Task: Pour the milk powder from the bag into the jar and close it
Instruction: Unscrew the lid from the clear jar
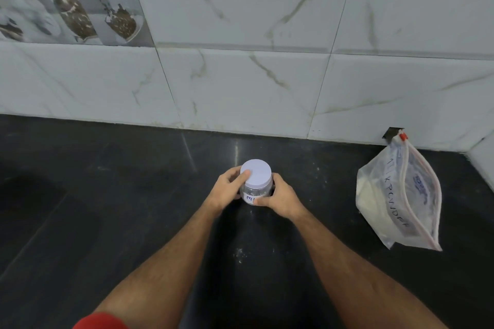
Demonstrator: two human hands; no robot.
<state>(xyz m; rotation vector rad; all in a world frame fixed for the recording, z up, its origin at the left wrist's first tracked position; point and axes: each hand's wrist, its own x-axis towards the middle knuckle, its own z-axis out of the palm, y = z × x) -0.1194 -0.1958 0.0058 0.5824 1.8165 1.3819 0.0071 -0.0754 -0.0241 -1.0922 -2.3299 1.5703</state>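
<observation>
A small clear jar point(252, 193) with a handwritten label stands on the black counter, its white lid point(256, 172) on top. My left hand point(228, 191) grips the jar from the left, thumb resting on the lid's edge. My right hand point(280, 199) wraps the jar's body from the right, thumb across the label. To the right, a clear zip bag point(398, 195) with whitish milk powder in its lower part leans against the wall, handwriting on its side, a red slider at the top.
The black stone counter point(107, 208) meets a white marble-tiled wall point(254, 83) at the back and a corner at far right. Specks of powder point(240, 254) lie on the counter near my arms.
</observation>
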